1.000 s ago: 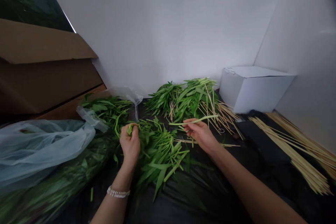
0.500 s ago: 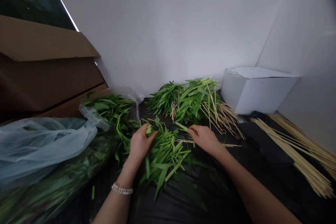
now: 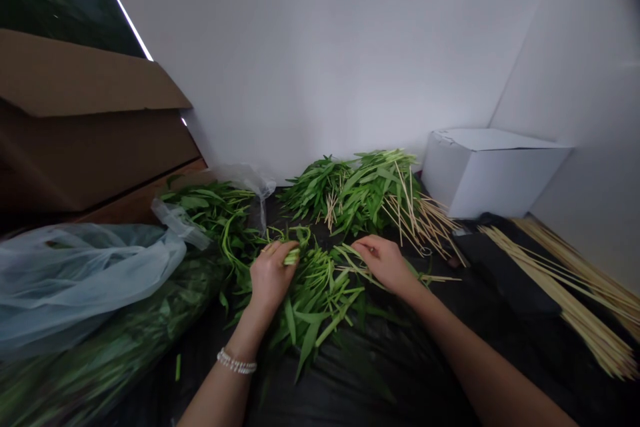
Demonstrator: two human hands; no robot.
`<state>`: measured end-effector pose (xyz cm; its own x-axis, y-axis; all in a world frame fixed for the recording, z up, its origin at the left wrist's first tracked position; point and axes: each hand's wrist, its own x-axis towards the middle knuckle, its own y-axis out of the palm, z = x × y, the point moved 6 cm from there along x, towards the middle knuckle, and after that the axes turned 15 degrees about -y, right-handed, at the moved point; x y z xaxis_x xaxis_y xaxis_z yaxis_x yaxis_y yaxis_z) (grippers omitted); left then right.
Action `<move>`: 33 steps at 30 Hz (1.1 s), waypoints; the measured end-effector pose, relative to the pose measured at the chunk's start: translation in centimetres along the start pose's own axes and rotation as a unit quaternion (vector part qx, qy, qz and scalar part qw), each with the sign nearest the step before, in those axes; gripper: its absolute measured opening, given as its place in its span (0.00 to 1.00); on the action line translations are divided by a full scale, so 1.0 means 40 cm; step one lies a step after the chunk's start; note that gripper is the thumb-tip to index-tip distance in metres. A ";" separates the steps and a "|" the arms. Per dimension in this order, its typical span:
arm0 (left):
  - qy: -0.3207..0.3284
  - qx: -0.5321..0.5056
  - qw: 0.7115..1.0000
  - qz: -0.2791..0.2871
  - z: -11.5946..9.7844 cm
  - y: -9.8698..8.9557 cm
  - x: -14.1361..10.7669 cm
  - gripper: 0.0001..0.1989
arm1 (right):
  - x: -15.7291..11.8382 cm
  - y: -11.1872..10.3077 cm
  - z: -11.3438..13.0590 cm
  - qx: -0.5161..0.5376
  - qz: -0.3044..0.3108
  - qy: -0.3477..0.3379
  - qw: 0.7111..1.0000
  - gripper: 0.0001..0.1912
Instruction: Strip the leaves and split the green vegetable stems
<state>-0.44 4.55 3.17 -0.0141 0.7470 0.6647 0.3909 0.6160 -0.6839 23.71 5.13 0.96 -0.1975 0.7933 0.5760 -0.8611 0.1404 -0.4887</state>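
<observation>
My left hand (image 3: 271, 273), below a beaded bracelet's arm side, is closed around a small bundle of cut green stems (image 3: 291, 256). To its right, my right hand (image 3: 385, 261) has its thumb and fingers pinched together; what they hold, if anything, is too small to make out. Loose leafy greens (image 3: 320, 293) lie on the black covering between and below my hands. Some green stems and thin sticks (image 3: 440, 278) lie beneath and beside my right hand.
Behind are leafy bundles with thin sticks (image 3: 373, 193). At left are bagged greens (image 3: 165, 320), a translucent bag (image 3: 90, 273) and a cardboard box (image 3: 90, 153). A white box (image 3: 495, 170) and long wooden sticks (image 3: 575, 300) stand and lie at right.
My left hand has turned slightly and shifted right with its bundle. The green stem piece that was at my right fingertips no longer shows there; more stems lie under that hand.
</observation>
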 end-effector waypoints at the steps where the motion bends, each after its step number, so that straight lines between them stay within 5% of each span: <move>1: 0.026 -0.022 0.999 -0.025 -0.015 -0.014 -0.007 0.09 | -0.003 0.010 -0.008 0.066 -0.003 0.038 0.997 0.13; 7: 0.174 -0.088 0.981 -0.013 -0.124 -0.050 -0.062 0.11 | -0.027 0.089 -0.025 0.395 -0.005 0.207 0.895 0.20; 13: 0.256 -0.098 0.961 0.025 -0.185 -0.057 -0.099 0.08 | -0.036 0.083 -0.035 0.525 -0.074 0.282 0.800 0.13; 18: 0.222 -0.089 0.971 0.031 -0.167 -0.037 -0.089 0.10 | -0.028 0.054 -0.052 0.522 -0.088 0.261 0.807 0.14; 25: -0.038 -0.105 0.989 -0.093 -0.026 -0.050 -0.012 0.13 | -0.009 0.014 -0.078 0.534 -0.175 0.203 0.802 0.14; 33: 0.007 -0.132 0.990 -0.059 -0.043 -0.042 -0.019 0.07 | -0.010 0.017 -0.071 0.546 -0.193 0.208 0.788 0.15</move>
<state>0.51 2.50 4.33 -0.0615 0.6697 0.7401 0.6139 0.6100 -0.5010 24.51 6.60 -1.46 0.1537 0.9737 0.1682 -0.7543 0.0057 0.6565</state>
